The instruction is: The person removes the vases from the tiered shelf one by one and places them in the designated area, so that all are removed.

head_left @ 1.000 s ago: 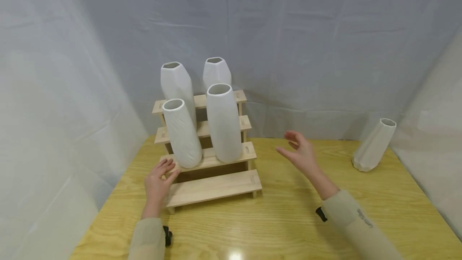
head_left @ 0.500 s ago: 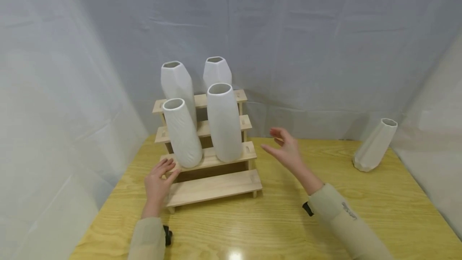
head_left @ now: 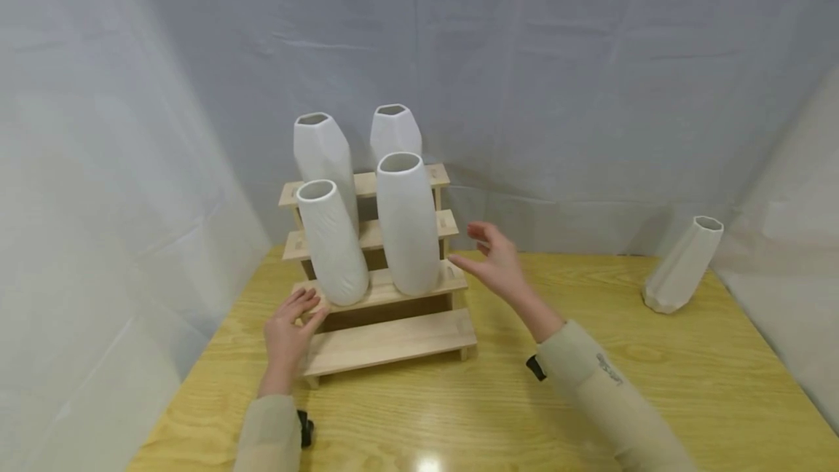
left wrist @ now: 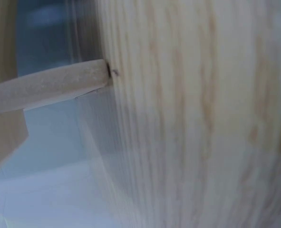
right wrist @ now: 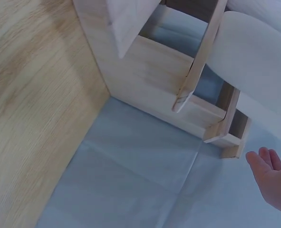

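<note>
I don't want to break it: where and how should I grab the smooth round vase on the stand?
Probably round the middle of the smooth round vase, from the right, where the right hand is. It stands upright, its sides are rounded, and the patterned vase is close on its left.

The person's bare right-hand grip (head_left: pixel 497 262) had travelled from over the table (head_left: pixel 557 428), well right of the pale wooden four-step stand (head_left: pixel 393 344), through a nearer spot, to just beside the stand's right end. Its gap to the tall, smooth white vase (head_left: pixel 408 224) there had narrowed. The beige sleeve (head_left: pixel 593 374) and black wristband (head_left: pixel 536 368) had shifted standward too.
</note>
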`<state>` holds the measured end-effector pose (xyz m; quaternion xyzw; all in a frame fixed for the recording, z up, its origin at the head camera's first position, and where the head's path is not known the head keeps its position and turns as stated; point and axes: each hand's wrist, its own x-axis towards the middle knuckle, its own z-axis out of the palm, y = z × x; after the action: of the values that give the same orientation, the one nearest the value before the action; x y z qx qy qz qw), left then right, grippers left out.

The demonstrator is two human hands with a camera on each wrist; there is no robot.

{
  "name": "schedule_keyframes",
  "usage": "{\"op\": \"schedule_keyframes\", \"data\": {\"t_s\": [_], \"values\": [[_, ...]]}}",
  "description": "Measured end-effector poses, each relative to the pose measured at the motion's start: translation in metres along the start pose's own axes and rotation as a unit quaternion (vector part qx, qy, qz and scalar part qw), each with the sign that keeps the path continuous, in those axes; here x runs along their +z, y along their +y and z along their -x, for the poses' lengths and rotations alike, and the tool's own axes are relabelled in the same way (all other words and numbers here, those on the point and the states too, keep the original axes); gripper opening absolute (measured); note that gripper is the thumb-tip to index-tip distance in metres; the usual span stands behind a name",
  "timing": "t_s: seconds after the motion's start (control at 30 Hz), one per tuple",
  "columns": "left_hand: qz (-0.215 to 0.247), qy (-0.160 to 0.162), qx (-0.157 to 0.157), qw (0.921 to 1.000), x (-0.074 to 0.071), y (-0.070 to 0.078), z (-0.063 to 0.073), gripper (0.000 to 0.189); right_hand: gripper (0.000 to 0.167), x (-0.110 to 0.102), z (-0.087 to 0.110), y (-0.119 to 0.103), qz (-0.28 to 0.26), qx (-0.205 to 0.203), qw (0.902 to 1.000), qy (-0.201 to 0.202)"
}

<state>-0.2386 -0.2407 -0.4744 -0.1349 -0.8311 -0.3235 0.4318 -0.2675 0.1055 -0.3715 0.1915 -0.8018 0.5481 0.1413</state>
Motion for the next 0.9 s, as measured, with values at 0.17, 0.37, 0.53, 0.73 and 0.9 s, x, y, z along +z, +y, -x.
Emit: {"op": "schedule_keyframes", "data": {"t_s": [0.17, 0.37, 0.53, 0.73, 0.9], "values": [[0.006, -0.004, -0.006, 1.0, -0.001, 0.001, 0.0, 0.025, 0.063, 0.008, -0.007, -0.007, -0.004, 0.013, 0.9999, -0.007], [0.008, -0.011, -0.014, 0.9998, -0.002, 0.002, 0.0, 0.025, 0.065, 0.018, -0.014, -0.013, -0.017, 0.01, 0.9996, -0.019], [0.006, -0.009, -0.013, 0.9999, -0.001, 0.001, 0.001, 0.025, 0.07, 0.025, -0.018, -0.017, -0.029, 0.021, 0.9989, -0.029], [-0.002, -0.017, -0.021, 0.9996, -0.001, -0.001, 0.001, 0.025, 0.073, 0.032, -0.024, -0.021, -0.033, 0.028, 0.9986, -0.031], [-0.004, -0.018, -0.025, 0.9995, -0.001, 0.0, 0.001, 0.025, 0.074, 0.036, -0.028, -0.024, -0.04, 0.03, 0.9981, -0.036]]}}
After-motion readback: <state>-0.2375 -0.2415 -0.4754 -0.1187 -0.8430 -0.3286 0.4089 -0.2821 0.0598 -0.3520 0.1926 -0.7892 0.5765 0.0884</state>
